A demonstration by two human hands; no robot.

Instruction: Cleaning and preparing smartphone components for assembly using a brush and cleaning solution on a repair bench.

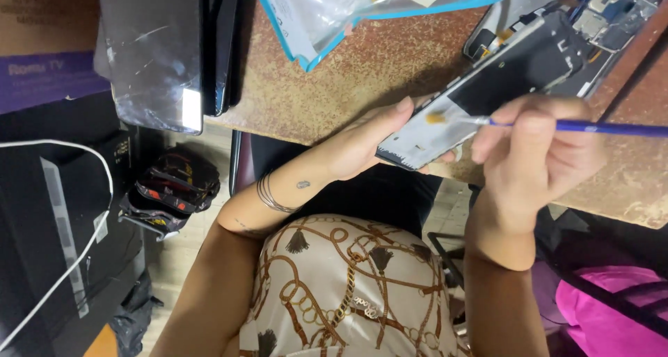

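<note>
An opened phone frame [487, 85], black and silvery with bare circuitry at its far end, slants from centre frame to the upper right. A blue-handled brush [557, 125] lies nearly level, its tip apparently touching the frame's lower end.

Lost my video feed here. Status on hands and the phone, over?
Left hand grips the opened phone frame at its lower end. Right hand holds a blue brush, bristles on the frame. Plastic bag lies nearby, not interfering.
</note>
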